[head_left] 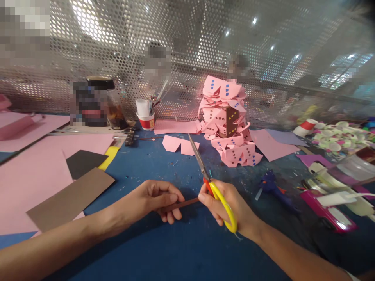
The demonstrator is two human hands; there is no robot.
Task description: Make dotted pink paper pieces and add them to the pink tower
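Note:
My left hand (164, 201) pinches one end of a narrow brown strip (187, 203) above the blue table. The strip's other end meets the fingers of my right hand (224, 203). That hand also holds scissors (200, 160) with yellow and red handles, their blades pointing up and away, looking closed. Beyond the blade tips lies a pink paper piece (181, 145) with a notch in its lower edge. Behind it to the right is a tall stack of pink cut pieces (224, 117) with small blue and brown squares.
Pink sheets (26, 175), a brown card (72, 199) and a black card (85, 162) lie left. A cup of brushes (145, 120) and a jar (115, 109) stand at the back. On the right are a blue glue gun (274, 189) and a magenta object (328, 212).

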